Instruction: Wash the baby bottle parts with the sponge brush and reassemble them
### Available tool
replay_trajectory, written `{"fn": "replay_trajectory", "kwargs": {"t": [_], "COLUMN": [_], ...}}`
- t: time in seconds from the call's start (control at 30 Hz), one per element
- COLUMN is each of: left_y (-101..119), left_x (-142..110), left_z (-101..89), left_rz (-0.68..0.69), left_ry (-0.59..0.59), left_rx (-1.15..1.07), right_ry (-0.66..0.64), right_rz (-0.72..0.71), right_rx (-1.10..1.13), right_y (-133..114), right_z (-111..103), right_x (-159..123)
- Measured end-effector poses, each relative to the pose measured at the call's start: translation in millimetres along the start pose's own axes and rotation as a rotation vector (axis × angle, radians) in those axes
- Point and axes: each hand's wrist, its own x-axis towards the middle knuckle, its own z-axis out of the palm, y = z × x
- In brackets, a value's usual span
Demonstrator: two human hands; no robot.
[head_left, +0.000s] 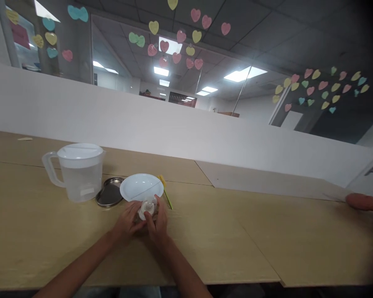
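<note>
Tabletop (211, 240) spreads tan beneath both hands (129, 219) (158, 220), white wall (161, 128) beyond.

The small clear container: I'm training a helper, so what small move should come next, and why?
Probably shift the container forward over the bowl: the left hand and right hand both hold it, close to the bowl's near edge.

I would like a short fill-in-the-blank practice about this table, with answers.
Of the pitcher, the metal tray and the bowl, left to right, the middle one is the ____.
The pitcher's handle points toward the picture's ____ edge.
Of pitcher and bowl, the small clear object in the left hand and right hand is nearer the ____.
Missing words: metal tray; left; bowl.
</note>
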Motion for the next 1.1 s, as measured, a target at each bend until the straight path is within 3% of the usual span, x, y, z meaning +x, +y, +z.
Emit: {"fn": "replay_trajectory", "kwargs": {"t": [0.17, 0.33, 0.7, 0.97, 1.1], "left_y": [6, 15, 14, 15, 13], "left_x": [5, 13, 10, 11, 11], "left_z": [-5.3, -9.2, -8.4, -9.4, -9.7], "left_rz": [0.029, 0.028, 0.069, 0.054, -0.030], "left_ry": [0.003, -0.010, -0.020, -0.037, -0.028], "left_rx": [-0.009, 0.002, 0.002, -0.017, 0.021], "right_ry": [-0.003, 0.126, 0.232, 0.283, 0.413], "right_rz": [-0.042, -0.191, -0.375, -0.414, -0.251], "right_rx": [-0.042, -0.097, -0.230, -0.178, -0.191], "right_y": [0, 11, 14, 12, 16], "right_z": [0, -3, -13, -15, -16], "right_x": [3, 4, 15, 13, 11]}}
